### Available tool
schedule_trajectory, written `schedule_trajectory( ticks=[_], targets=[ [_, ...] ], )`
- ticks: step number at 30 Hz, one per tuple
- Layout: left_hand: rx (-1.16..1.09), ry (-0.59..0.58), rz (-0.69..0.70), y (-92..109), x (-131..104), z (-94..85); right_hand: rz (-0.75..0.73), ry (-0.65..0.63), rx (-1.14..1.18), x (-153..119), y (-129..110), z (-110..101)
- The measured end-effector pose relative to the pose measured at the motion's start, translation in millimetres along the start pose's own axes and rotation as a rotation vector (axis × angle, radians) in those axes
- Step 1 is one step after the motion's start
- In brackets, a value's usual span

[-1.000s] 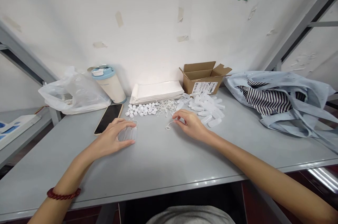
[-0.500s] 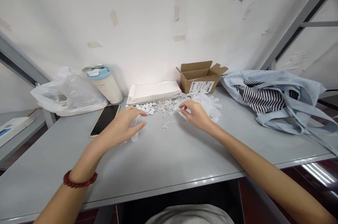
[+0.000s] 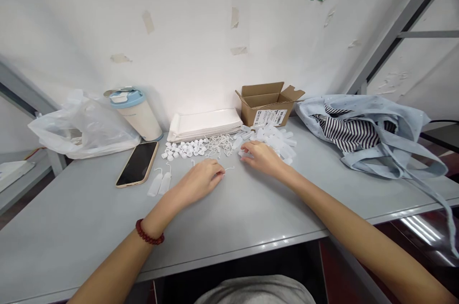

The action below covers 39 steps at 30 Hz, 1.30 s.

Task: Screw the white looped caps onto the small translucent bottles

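My left hand is low over the middle of the table, thumb and fingertips pinched at a single white cord; the cord's looped end is hidden. To its right, my right hand lies at the near left side of a pile of translucent plastic sleeves, fingers curled round a sleeve that shows only in part. Beyond the hands are a tangle of white cords and a scatter of small white caps. Two sleeves with cords attached lie left of my left hand.
A phone, a tilted-looking cup with blue lid and a white plastic bag stand at left. Behind the caps lies a stack of white paper. An open cardboard box and a light blue cloth bag are at right.
My left hand has moved right and closed at the lone cord, uncovering the two corded sleeves. My right hand stays at the sleeve pile. The view has shifted slightly.
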State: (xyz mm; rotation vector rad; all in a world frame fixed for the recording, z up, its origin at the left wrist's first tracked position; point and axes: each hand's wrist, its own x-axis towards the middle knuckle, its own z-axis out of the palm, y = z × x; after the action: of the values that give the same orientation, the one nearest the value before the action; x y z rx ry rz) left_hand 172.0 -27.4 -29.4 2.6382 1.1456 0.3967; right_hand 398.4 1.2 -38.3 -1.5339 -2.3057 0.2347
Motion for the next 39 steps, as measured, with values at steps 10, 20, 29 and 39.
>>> schedule_trajectory(
  ticks=[10,20,29,39],
  targets=[
    [0.059,0.106,-0.086,8.3,-5.0,7.3,-0.078,0.082,0.222,-6.6,-10.5,8.0],
    [-0.360,0.498,-0.257,12.2,1.6,-6.4,-0.035,0.018,0.788,-18.0,-36.0,-5.2],
    [-0.292,0.512,-0.081,19.9,-0.5,-3.2,-0.100,-0.010,0.896,-19.2,-36.2,-1.2],
    [-0.160,0.620,0.083,21.5,-2.0,0.8,-0.167,0.094,0.862,-19.8,-39.7,4.6]
  ],
)
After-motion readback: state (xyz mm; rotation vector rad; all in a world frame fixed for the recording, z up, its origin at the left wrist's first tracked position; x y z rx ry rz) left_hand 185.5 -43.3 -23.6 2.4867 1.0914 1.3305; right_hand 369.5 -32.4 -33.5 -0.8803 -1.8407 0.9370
